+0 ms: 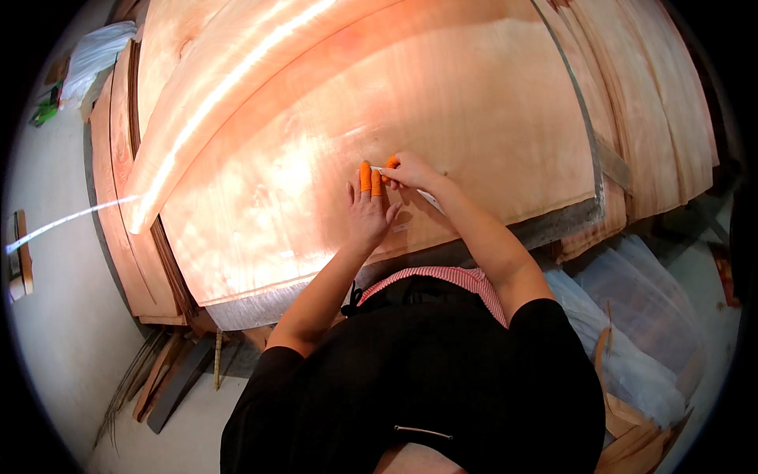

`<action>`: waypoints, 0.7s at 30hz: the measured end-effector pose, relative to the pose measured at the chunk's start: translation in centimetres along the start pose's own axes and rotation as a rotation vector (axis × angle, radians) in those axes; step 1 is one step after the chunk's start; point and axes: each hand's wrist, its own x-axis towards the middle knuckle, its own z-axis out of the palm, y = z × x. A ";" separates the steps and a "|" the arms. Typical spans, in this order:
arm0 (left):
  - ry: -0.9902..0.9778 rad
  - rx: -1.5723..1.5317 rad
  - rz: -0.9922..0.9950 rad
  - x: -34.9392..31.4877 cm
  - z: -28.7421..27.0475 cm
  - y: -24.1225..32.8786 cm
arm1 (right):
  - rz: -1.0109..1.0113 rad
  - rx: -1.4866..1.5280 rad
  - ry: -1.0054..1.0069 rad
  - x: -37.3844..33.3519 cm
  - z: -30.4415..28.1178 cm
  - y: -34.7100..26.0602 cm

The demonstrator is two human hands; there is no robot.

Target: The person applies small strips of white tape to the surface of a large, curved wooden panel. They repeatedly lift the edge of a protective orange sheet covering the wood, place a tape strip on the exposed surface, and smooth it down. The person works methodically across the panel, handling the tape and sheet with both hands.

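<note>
Reddish-brown wood veneer sheet point(442, 110), broad, thin and glossy with glare, lies flat on top of a stack of similar sheets on a grey-edged work table point(553, 225), filling the upper middle of the view. The left hand point(368, 209) rests palm down on the sheet near its front edge, fingers stretched out and together, two of them capped with orange rubber finger cots point(369, 180); it grips nothing, only presses on the wood. Just beside it, touching at the fingertips, the right hand point(410, 170) is curled shut around a slim pale tool point(429, 199), whose handle juts back past the wrist; what kind of tool it is cannot be told, and its tip is hidden at the sheet's surface. More veneer sheets point(655, 118) fan out at the right, and another pile point(118, 197) hangs over the left side. Clear plastic sheeting point(632, 316) lies on the floor at lower right, and loose wood strips point(170, 375) lean below the table at lower left.
</note>
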 end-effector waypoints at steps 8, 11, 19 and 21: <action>-0.114 0.118 -0.112 0.8 -1.0 2.1 | -0.068 -0.529 0.212 -3.7 -2.5 0.9; -0.169 0.144 -0.123 1.5 -1.1 2.6 | -0.124 -0.952 0.305 -3.9 -2.7 -0.6; -0.236 0.229 -0.106 2.3 -2.7 4.3 | -0.195 -0.314 0.467 -8.6 -12.8 -1.3; -0.203 0.256 -0.087 2.1 -2.7 4.0 | -0.305 0.259 0.307 -13.3 -14.9 1.4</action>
